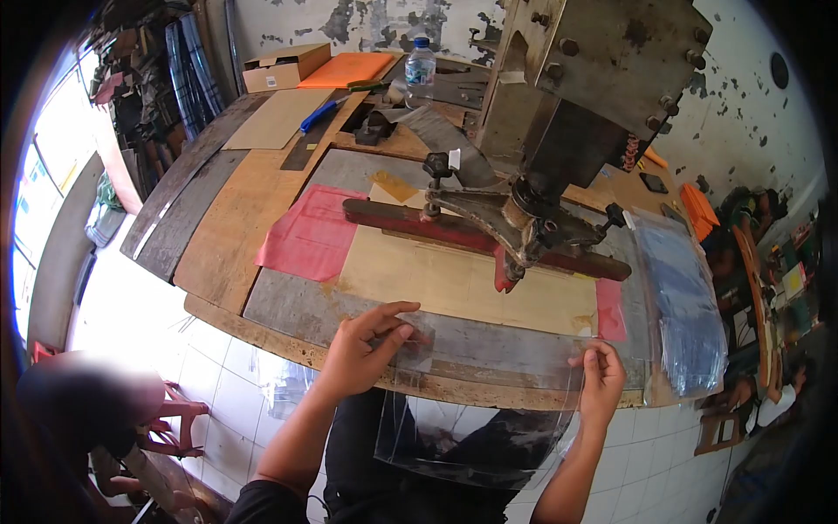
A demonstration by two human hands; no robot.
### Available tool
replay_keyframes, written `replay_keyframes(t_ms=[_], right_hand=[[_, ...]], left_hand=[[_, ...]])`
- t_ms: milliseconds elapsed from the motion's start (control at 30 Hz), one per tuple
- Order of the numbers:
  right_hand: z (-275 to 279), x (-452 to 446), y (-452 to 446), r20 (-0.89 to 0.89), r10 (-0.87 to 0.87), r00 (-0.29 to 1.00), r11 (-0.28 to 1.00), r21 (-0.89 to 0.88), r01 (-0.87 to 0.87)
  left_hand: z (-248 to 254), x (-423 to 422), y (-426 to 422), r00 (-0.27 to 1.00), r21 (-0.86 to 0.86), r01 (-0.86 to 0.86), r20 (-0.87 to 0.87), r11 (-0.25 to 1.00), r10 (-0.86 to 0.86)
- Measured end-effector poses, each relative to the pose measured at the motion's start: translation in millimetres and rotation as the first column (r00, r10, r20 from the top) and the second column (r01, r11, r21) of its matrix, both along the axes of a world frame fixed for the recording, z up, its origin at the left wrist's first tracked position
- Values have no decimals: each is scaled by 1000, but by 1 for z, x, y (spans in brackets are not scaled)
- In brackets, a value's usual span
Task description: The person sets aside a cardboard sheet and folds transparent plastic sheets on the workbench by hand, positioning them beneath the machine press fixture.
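A clear plastic sheet (476, 437) hangs over the front edge of the worktable, above my lap. At its upper right corner my right hand (601, 374) is closed in a pinch on the plastic. My left hand (368, 348) has its thumb and fingers closed at the upper left part of the sheet, with the index finger stretched forward. Beyond both hands a tan board (428, 279) lies flat under the red pressing bar (489, 237) of a heavy machine press (532, 210). Pink sheet material (310, 234) shows at the board's left end.
A stack of clear bluish plastic sheets (681, 297) lies on the table's right side. Farther back are a water bottle (420, 74), a cardboard box (284, 70), an orange folder (347, 70) and a blue cutter (319, 115). A person (87, 419) sits at the lower left.
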State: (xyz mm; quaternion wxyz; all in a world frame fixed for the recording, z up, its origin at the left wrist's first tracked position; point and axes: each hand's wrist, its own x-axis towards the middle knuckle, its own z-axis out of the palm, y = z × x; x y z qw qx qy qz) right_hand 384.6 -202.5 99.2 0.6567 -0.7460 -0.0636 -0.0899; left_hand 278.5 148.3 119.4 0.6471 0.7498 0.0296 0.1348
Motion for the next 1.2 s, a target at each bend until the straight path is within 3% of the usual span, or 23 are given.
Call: replay_keyframes(t_ms=[67,200,267,367,500,667,800,867,1000,1100,1200], right_hand=[[6,-2,2,-1,-25,1000,993,-112,24],[13,-1,-3,-37,30,999,990,-136,-35],[17,0,-11,-98,132,986,983,-114,-142],[22,-4,-12,-92,141,986,990,2,-142],[48,-18,-7,20,139,990,990,-26,-138],[61,-23,-12,43,159,986,986,-62,-156],[67,-24,-12,50,161,986,985,-63,-157],[65,-23,-14,124,155,980,972,-198,-128],[73,-29,-7,132,92,987,975,-214,-62],[74,-28,-7,111,113,987,988,-117,-100],[85,-29,-8,149,222,964,949,-261,-178]], left_hand=[[1,0,-1,1000,11,-21,-8,1000,21],[-3,1,-3,998,12,-57,12,998,57],[-4,1,-4,995,-113,-104,2,988,105],[-5,4,-4,992,-158,-129,-7,979,129],[-10,7,3,978,-31,-205,24,978,206],[12,9,-1,976,-173,-184,83,968,200],[17,9,-3,967,-108,-201,137,974,215],[21,9,-7,952,-123,-227,179,966,247],[23,7,-10,933,-113,-284,195,952,302],[23,6,-10,915,-107,-306,242,946,323],[27,4,-8,910,-106,-333,223,937,349]])
